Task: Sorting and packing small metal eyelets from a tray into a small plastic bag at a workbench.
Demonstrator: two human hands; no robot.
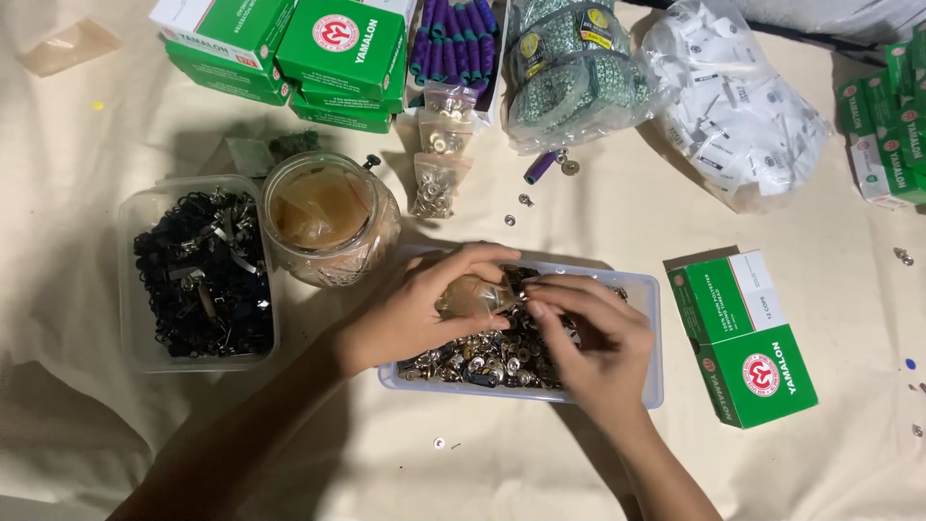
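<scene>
My left hand [415,307] grips a small clear plastic bag [473,295] over a shallow clear tray [648,318] that is heaped with small metal snap fasteners [487,359]. My right hand [590,338] hovers over the same tray with thumb and fingertips pinched together at the bag's mouth. Whether a fastener sits between those fingertips is too small to tell.
A clear tub of dark clips [201,275] and a glass jar [328,220] with crumpled bags stand to the left. Green boxes [745,338] lie right and at the back [289,53], with small fastener packets [439,159], purple spools [455,43] and a bag of white tags [743,111].
</scene>
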